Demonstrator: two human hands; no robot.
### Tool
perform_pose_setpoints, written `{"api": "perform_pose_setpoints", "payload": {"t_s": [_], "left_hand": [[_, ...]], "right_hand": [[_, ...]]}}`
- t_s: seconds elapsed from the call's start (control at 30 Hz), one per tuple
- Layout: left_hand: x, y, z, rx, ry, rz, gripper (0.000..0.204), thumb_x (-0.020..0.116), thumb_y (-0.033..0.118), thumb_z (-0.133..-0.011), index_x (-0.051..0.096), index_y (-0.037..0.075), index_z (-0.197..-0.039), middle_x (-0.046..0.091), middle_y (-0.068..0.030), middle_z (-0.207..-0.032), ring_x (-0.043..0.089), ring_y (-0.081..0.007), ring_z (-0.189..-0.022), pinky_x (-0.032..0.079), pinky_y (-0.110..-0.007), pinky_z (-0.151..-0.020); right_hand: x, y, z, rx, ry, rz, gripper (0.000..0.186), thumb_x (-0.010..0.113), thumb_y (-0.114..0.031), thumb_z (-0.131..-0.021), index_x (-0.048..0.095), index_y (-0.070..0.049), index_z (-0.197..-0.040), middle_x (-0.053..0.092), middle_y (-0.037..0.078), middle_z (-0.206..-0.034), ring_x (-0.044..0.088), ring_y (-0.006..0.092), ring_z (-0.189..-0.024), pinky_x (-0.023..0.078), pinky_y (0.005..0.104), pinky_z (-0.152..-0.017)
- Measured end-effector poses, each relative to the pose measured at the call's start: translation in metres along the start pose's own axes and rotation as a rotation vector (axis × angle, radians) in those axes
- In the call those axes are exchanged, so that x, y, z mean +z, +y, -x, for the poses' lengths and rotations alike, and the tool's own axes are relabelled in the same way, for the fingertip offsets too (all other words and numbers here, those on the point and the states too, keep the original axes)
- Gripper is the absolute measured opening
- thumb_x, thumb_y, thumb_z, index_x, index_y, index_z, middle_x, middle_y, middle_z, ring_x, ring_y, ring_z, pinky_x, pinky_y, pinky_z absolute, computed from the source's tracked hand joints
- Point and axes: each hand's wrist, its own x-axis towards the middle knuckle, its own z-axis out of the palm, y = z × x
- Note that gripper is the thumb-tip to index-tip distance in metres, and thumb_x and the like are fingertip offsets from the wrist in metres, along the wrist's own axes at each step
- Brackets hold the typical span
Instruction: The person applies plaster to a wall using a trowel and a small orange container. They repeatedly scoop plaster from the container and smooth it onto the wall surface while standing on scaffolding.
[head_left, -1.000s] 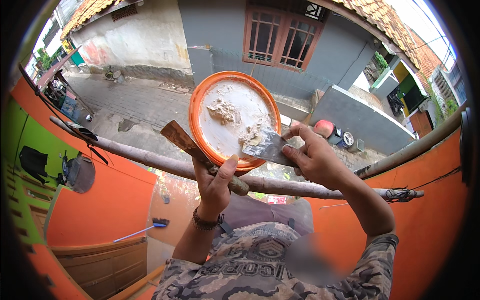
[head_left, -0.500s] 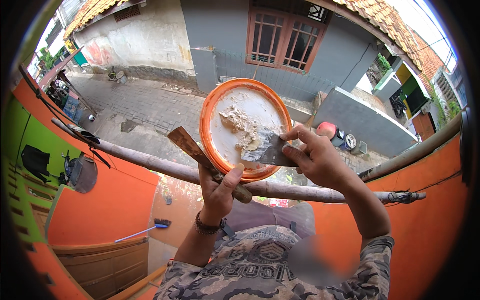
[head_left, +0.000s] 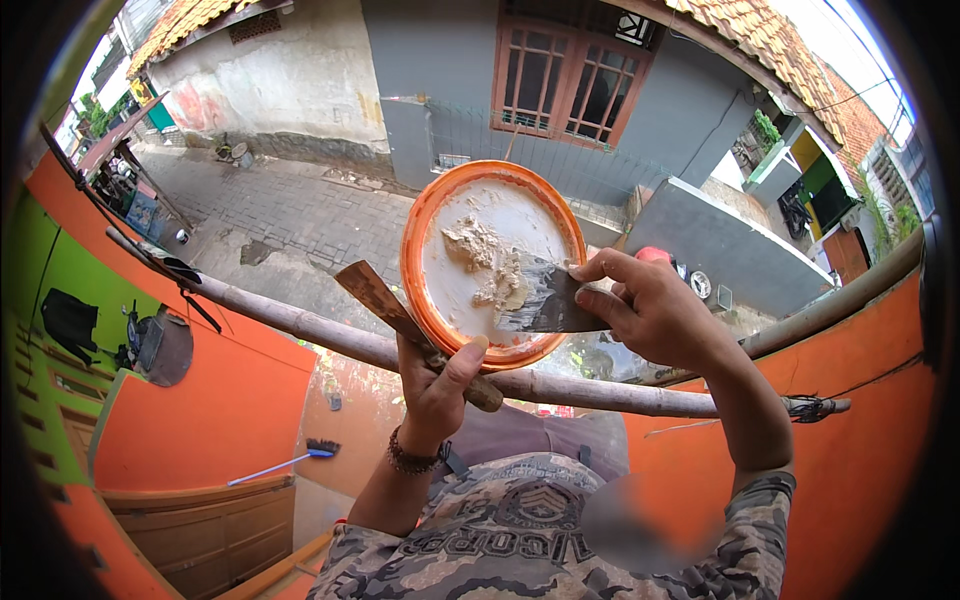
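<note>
My left hand (head_left: 437,385) is closed on the near-left rim of a shallow round orange lid (head_left: 411,270), with its thumb on top. The same hand also pins a worn scraper (head_left: 380,297) against the rim; its wooden handle points down to the right. Whitish putty (head_left: 475,250) coats the inside of the lid, with a lumpy heap near the middle. My right hand (head_left: 635,300) grips a wide putty knife (head_left: 545,297), its smeared blade lying flat over the putty beside the heap. The knife's handle is hidden in the fingers.
A bamboo pole (head_left: 300,322) crosses just below the lid, tied at both ends. Orange walls (head_left: 210,420) stand on both sides. Far below lie a paved lane (head_left: 260,200) and a broom (head_left: 290,464). A grey house (head_left: 440,60) faces me across the lane.
My right hand and the putty knife have shifted slightly to the right, the blade still over the putty. The lid has moved a little right and down. My left hand keeps its hold.
</note>
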Motion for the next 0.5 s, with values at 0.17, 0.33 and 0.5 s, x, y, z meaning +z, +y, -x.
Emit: {"api": "perform_pose_setpoints", "payload": {"t_s": [0.17, 0.33, 0.5], "left_hand": [[-0.007, -0.004, 0.0, -0.004, -0.002, -0.011, 0.054, 0.056, -0.001, -0.081, 0.036, 0.001, -0.131, 0.054, -0.012, -0.116, 0.057, -0.0184, -0.102, 0.048, -0.032, -0.09], [-0.004, 0.002, -0.001, -0.023, 0.0, 0.01, 0.043, 0.059, 0.005, -0.086, 0.039, -0.002, -0.123, 0.056, -0.0106, -0.11, 0.057, -0.0147, -0.099, 0.047, -0.03, -0.088], [-0.004, 0.005, -0.002, -0.03, -0.023, 0.004, 0.042, 0.059, 0.007, -0.086, 0.039, -0.002, -0.123, 0.056, -0.0116, -0.11, 0.058, -0.0151, -0.099, 0.047, -0.03, -0.088]], "right_hand": [[-0.009, -0.011, -0.003, 0.079, -0.042, -0.002, 0.023, 0.06, -0.018, -0.089, 0.061, -0.005, -0.107, 0.06, 0.018, -0.06, 0.059, 0.0278, -0.055, 0.044, 0.0388, -0.056], [-0.01, -0.017, -0.004, -0.021, 0.028, 0.073, 0.021, 0.06, -0.016, -0.089, 0.062, -0.003, -0.106, 0.06, 0.018, -0.059, 0.06, 0.0279, -0.052, 0.043, 0.0383, -0.055], [-0.012, -0.021, -0.006, 0.072, -0.009, 0.043, 0.021, 0.063, -0.013, -0.087, 0.062, -0.003, -0.105, 0.065, 0.017, -0.071, 0.063, 0.0231, -0.06, 0.046, 0.0335, -0.058]]}}
